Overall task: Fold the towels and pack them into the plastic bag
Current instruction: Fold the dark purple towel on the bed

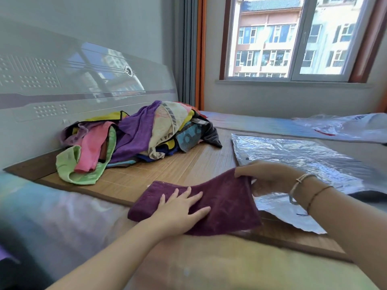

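Observation:
A dark purple towel lies partly folded on the bamboo mat in front of me. My left hand lies flat on its left half, fingers straight and spread. My right hand grips the towel's far right edge and holds it lifted off the mat. A clear plastic bag lies flat on the mat just right of the towel, partly under my right wrist. A heap of unfolded towels in purple, pink, green, cream and blue sits at the back left.
A grey headboard runs along the left behind the heap. A second plastic bag lies at the far right near the wall under the window. The bed's soft edge is nearest to me.

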